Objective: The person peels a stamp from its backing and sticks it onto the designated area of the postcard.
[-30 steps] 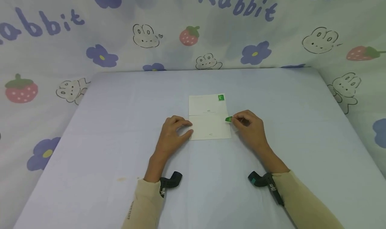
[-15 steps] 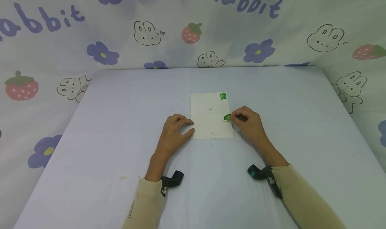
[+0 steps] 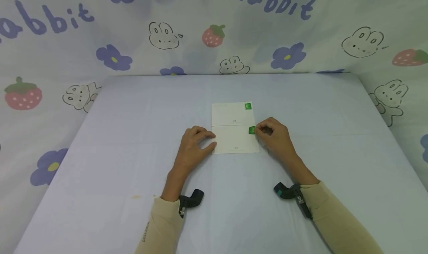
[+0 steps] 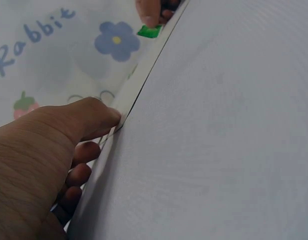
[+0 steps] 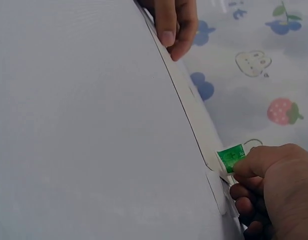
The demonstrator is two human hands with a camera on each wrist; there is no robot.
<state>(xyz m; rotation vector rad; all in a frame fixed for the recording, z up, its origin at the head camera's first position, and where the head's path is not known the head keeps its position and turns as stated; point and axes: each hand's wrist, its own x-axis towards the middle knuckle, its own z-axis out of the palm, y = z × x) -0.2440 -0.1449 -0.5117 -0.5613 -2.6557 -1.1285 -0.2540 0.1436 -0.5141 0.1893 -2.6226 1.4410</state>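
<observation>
Two blank cream cards with tiny print lie edge to edge on the white table, the far card above the near card in the head view. A green stamp sits at the far card's top right corner. My right hand pinches another green stamp by its right side, over the near card's top right corner. On the left edge of the near card rest the thumb and fingertips of my left hand, spread apart along that edge. The underside of the pinched stamp is hidden.
The white-covered table reaches back to a cloth backdrop printed with rabbits, strawberries and flowers. A black wrist camera is strapped by the left cuff, and another wrist camera by the right cuff.
My right hand has brought the stamp slightly left and lower, from the near card's right edge onto its top right corner, and turned it straighter. The left hand stays at the card's edge.
</observation>
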